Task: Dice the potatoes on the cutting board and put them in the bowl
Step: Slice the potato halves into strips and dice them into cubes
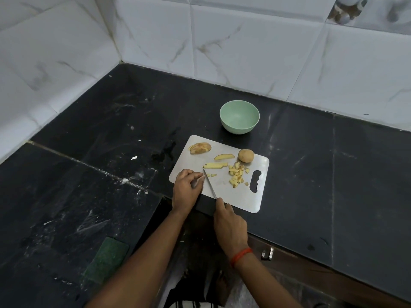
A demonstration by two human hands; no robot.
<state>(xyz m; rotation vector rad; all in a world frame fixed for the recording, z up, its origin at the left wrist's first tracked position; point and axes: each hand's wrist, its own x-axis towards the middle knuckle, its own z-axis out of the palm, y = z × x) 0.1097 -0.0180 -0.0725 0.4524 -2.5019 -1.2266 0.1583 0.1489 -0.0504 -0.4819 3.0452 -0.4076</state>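
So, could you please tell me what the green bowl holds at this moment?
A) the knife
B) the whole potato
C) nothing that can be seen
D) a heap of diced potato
C: the green bowl shows only its bare inside, while the diced pieces lie on the cutting board and the knife is in the right hand.

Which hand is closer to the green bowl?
Left. The left hand is on the cutting board, nearer the bowl; the right hand holds the knife back at the board's near edge.
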